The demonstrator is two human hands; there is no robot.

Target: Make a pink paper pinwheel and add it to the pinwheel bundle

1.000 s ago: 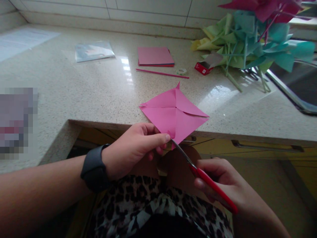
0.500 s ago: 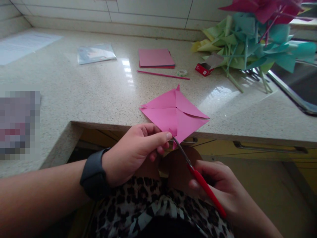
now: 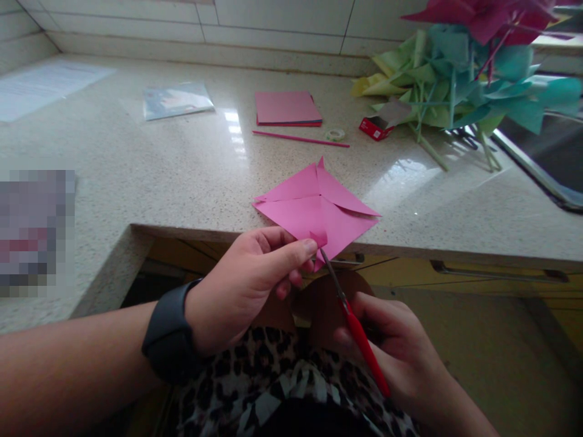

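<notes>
A pink paper square (image 3: 296, 212), slit along lines from its corners toward the middle, juts out over the counter's front edge. My left hand (image 3: 255, 273), with a dark watch on its wrist, pinches the paper's near left side between thumb and fingers. In my right hand (image 3: 392, 334) is a pair of scissors with red handles (image 3: 367, 346). Their blades look closed, and the tip touches the paper's near corner beside my left thumb. A small corner flap curls up there.
Behind the paper lie a pink stick (image 3: 300, 139), a tape roll (image 3: 336, 135) and a stack of coloured paper (image 3: 288, 108). A small red box (image 3: 376, 128) stands near paper pinwheels (image 3: 455, 79) beside the sink (image 3: 546, 158). Farther left is a plastic packet (image 3: 177, 101).
The pink paper has shifted slightly left. The scissors have turned a little more upright, their handles moving left with my right hand. My left hand keeps its pinch.
</notes>
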